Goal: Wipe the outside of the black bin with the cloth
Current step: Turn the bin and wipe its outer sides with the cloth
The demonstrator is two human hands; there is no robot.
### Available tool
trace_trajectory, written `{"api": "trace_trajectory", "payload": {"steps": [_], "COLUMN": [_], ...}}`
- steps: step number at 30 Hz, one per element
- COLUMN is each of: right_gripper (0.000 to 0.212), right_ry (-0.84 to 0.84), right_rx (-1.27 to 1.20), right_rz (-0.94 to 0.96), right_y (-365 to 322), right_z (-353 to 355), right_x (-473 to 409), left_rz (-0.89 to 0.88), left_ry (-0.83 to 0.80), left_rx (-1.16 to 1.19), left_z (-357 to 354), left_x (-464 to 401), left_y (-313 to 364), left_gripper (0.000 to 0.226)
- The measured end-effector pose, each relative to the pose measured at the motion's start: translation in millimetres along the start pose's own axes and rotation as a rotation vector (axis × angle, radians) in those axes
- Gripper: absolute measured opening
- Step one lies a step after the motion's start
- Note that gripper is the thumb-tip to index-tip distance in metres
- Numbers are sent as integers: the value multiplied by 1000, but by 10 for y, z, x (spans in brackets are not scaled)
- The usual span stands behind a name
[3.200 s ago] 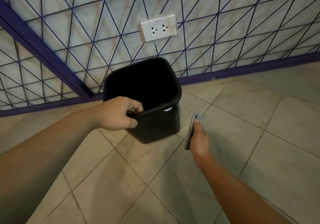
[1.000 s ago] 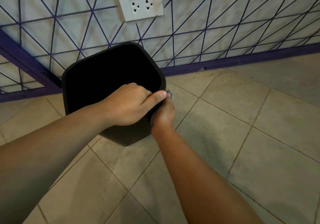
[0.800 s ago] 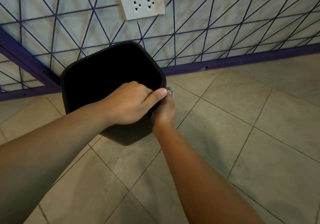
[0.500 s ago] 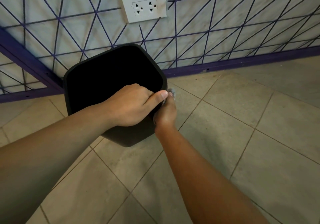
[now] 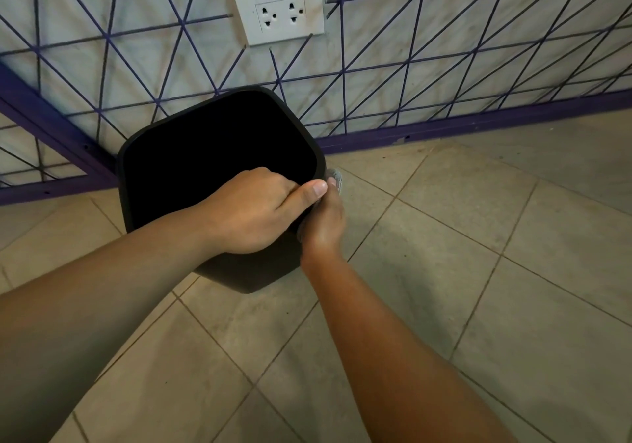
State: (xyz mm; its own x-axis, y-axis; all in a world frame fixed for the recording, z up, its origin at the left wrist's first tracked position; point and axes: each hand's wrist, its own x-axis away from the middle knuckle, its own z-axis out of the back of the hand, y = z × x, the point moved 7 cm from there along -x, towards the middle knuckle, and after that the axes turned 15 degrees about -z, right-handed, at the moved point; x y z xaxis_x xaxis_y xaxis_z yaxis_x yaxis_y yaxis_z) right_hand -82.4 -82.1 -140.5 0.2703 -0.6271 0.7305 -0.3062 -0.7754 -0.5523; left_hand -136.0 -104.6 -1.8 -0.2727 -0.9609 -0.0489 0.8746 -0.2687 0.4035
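The black bin (image 5: 155, 155) stands on the tiled floor close to the wall, its open top facing me. My left hand (image 5: 254, 211) grips the near right part of its rim, fingers curled inside and thumb lying along the edge. My right hand (image 5: 325, 218) holds the grey cloth (image 5: 336, 179) flat against the bin's right outer side, just below the rim. Only a small corner of the cloth shows past the fingers; the rest is hidden behind the hand.
A white wall with purple lines and a purple skirting (image 5: 478, 124) runs right behind the bin. A white double socket (image 5: 278, 11) sits on the wall above it. Beige floor tiles (image 5: 478, 271) spread to the right and toward me.
Since 3.2 s ago my right hand has brought the cloth from the floor side onto the bin's right wall. Over the last second the hands hardly shift; the view has drifted slightly.
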Motion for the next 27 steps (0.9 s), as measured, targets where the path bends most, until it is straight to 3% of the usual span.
{"api": "trace_trajectory", "payload": {"steps": [12,16,21,24,25,27], "right_gripper": [57,88,65,101,102,84], "right_ry": [-28,-17,-23,-47,-32,-6], "right_rx": [57,95,48,99,89,63], "right_rz": [-27,58,-12,70,86,45], "right_y": [-2,185,105,204,221,224], "right_z": [41,-15,38,-51,-39,32], "right_x": [-65,74,-127,5,10,-74], "left_rz": [-5,-18,-27,-41,-44,-52], "left_ry": [7,15,27,24,25,41], "left_rx": [-19,-16,-39,-20,-22,-31], "left_z": [-4,-6,-2,-1,0,4], "left_x": [7,14,14,8,10,14], "left_y": [11,3,19,4,3,9], "left_gripper": [49,51,49,50,50,48]}}
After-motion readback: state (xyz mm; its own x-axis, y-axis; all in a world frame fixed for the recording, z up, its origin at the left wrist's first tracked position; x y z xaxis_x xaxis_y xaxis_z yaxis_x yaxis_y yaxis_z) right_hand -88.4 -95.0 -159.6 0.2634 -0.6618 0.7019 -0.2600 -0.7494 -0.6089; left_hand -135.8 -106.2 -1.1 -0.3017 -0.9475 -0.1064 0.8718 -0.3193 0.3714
